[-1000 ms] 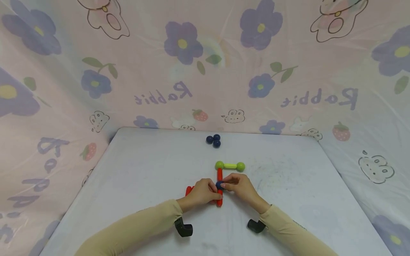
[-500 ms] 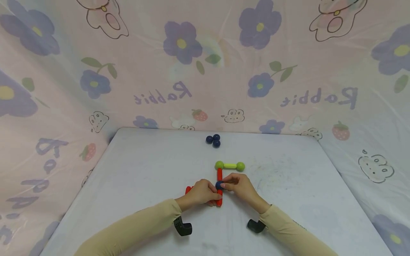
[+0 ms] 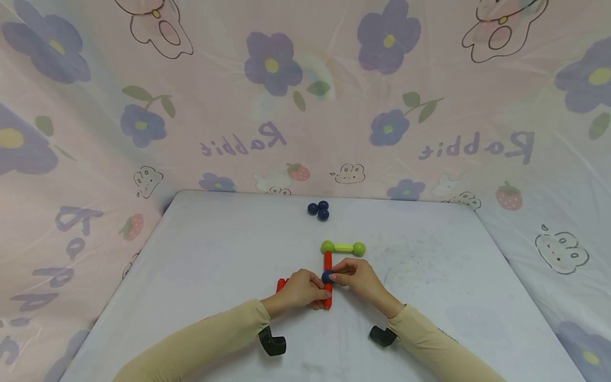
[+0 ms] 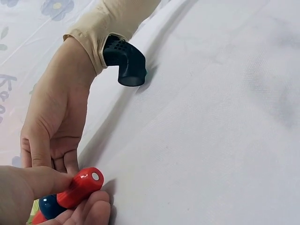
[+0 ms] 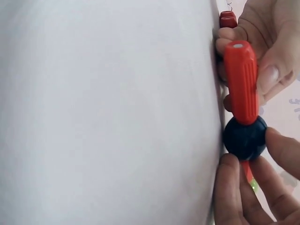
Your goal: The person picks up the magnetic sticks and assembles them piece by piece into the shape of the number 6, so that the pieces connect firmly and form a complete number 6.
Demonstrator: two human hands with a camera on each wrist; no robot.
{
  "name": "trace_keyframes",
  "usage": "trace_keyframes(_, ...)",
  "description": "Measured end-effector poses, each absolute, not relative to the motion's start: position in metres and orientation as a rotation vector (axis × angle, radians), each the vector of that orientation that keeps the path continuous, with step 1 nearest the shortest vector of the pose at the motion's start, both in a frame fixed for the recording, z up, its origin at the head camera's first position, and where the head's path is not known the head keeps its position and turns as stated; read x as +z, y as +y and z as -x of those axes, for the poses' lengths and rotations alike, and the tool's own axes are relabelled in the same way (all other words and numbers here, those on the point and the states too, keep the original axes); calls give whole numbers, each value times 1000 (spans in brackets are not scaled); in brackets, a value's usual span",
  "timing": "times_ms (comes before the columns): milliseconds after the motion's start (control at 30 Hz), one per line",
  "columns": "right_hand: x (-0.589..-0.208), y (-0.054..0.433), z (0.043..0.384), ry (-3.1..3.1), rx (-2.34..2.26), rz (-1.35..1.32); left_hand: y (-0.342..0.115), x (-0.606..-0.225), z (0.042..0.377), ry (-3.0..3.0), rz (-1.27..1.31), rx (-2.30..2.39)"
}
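My left hand (image 3: 302, 289) pinches a red ribbed rod (image 5: 241, 79) between thumb and fingers; a pale disc shows on its free end in both wrist views. Against the rod's other end sits a dark blue ball (image 5: 245, 137), which the fingertips of my right hand (image 3: 361, 278) grip. Beyond the ball a second red rod (image 3: 327, 260) runs away from me and meets a green ball (image 3: 327, 246). From there a light green rod (image 3: 343, 248) leads right to another green ball (image 3: 359, 249). More red rods (image 3: 281, 284) lie beside my left hand, partly hidden by it.
Three dark blue balls (image 3: 323, 215) are clustered near the back of the white table (image 3: 229, 239). Black angled pieces (image 3: 273, 344) stick out at both wrists. A flowered curtain (image 3: 305, 116) hangs behind the table and along its sides.
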State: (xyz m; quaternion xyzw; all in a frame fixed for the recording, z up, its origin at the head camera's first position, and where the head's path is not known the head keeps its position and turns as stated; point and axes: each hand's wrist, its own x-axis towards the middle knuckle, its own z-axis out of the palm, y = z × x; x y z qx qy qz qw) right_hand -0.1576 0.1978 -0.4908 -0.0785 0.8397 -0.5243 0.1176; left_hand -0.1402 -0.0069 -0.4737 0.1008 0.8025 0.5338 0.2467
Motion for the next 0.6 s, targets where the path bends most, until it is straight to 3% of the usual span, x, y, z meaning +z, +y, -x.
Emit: trace_keyframes(600,-482,197,157,2425,-1525,266,-9,-483,134,2184,-343,1560)
